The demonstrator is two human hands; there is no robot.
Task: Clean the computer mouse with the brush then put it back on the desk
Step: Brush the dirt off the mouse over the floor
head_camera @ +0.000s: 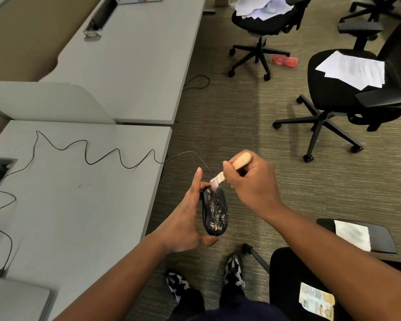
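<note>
A black computer mouse [214, 210] speckled with tan crumbs is held over the carpet, just off the right edge of the grey desk [79, 193]. My left hand [185, 225] grips it from the left and underneath, thumb at its near end. My right hand [252, 179] holds a small brush with a wooden handle [241, 160]. The pale bristles [214, 183] touch the far end of the mouse. The mouse's thin black cable [86, 154] snakes across the desk.
A black office chair with papers [350, 89] stands to the right, and another chair [262, 22] is farther back. A chair with paper [357, 235] is near my right arm. My feet [234, 269] are on the carpet below. A second desk [130, 66] lies beyond.
</note>
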